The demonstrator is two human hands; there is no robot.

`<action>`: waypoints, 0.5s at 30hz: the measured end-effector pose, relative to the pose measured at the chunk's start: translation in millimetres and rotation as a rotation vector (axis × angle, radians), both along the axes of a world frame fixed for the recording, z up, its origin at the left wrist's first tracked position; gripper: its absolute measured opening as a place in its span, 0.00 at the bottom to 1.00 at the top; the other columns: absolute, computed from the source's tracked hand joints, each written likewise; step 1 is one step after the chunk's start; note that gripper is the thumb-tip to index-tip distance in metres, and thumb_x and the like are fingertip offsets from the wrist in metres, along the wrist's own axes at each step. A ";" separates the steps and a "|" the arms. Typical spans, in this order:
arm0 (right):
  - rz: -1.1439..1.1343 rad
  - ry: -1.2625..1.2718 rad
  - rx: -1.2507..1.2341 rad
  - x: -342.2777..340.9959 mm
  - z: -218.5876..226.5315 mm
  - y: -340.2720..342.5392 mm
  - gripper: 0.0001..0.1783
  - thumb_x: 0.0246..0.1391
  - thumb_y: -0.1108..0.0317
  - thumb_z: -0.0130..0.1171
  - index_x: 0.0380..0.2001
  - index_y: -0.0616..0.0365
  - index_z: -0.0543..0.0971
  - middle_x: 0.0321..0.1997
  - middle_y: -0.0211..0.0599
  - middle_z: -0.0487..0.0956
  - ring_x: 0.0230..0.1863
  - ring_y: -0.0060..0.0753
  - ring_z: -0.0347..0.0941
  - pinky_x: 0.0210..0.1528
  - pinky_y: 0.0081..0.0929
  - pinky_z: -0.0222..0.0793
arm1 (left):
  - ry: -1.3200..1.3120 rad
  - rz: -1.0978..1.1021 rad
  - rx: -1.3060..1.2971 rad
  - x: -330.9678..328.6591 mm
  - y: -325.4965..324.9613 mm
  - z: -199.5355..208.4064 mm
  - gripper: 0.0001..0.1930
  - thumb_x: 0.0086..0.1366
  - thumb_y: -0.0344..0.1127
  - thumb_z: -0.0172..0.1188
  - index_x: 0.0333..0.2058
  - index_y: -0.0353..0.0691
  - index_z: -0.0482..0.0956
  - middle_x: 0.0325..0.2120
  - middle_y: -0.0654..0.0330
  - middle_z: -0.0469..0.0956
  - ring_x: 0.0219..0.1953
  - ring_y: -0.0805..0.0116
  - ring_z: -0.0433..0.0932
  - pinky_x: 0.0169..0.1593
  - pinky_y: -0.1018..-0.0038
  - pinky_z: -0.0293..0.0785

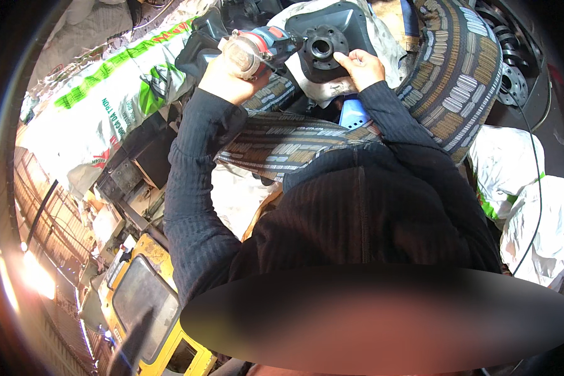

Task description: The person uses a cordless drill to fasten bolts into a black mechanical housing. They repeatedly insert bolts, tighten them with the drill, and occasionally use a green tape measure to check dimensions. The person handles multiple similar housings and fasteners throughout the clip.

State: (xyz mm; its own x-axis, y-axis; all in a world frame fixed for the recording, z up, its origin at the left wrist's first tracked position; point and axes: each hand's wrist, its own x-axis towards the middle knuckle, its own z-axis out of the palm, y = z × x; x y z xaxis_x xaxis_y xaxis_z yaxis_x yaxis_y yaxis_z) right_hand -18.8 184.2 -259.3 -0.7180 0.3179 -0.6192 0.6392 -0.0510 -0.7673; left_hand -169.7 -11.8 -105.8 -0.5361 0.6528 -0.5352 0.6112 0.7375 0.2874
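Observation:
My left hand (239, 81) is wrapped round a blue, red and dark power tool (274, 41) with a dusty, clear-looking round end. The tool's dark front end points right, toward a round dark metal flange (323, 48) with a large centre bore and small holes round it. Whether the tool touches the flange cannot be made out. The flange sits on a dark rounded tray-like piece (355, 31) over a white sack (391, 41). On the flange's right edge, my right hand (362, 69) has its thumb and forefinger closed in a pinch.
Below the hands lie my patterned trouser legs (457, 69) and a blue perforated object (353, 113). Large white-and-green sacks (122, 94) are piled on the left. A round drilled metal part (511, 84) and a hanging cable (537, 182) are on the right. Yellow machinery (147, 301) stands lower left.

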 end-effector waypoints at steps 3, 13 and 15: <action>0.018 0.000 -0.020 -0.5 0.1 1.2 0.22 0.43 0.49 0.65 0.20 0.59 0.76 0.16 0.25 0.69 0.20 0.18 0.63 0.26 0.21 0.61 | -0.012 -0.094 -0.298 -0.2 1.2 5.6 0.19 0.61 0.36 0.49 0.52 0.42 0.66 0.49 0.59 0.71 0.51 0.64 0.69 0.55 0.70 0.64; 0.020 0.042 -0.102 0.2 -6.6 4.3 0.22 0.42 0.49 0.65 0.19 0.58 0.75 0.15 0.26 0.69 0.19 0.19 0.63 0.25 0.21 0.61 | -0.043 0.051 -0.144 9.5 18.9 3.0 0.18 0.57 0.41 0.55 0.47 0.50 0.75 0.49 0.63 0.73 0.52 0.63 0.68 0.60 0.65 0.55; 0.075 0.012 -0.083 -2.3 -8.0 8.0 0.23 0.41 0.48 0.65 0.23 0.60 0.78 0.18 0.31 0.75 0.22 0.26 0.69 0.28 0.26 0.65 | -0.075 0.262 0.000 17.8 21.2 10.1 0.21 0.54 0.33 0.60 0.49 0.46 0.73 0.46 0.62 0.75 0.46 0.68 0.72 0.52 0.70 0.65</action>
State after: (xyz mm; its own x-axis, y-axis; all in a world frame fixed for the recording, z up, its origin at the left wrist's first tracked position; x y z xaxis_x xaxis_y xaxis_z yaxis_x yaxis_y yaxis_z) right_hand -21.1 192.2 -267.3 -0.7453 0.2113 -0.6323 0.6343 -0.0672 -0.7701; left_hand -151.9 9.4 -95.7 -0.6460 0.4970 -0.5794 0.3764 0.8677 0.3246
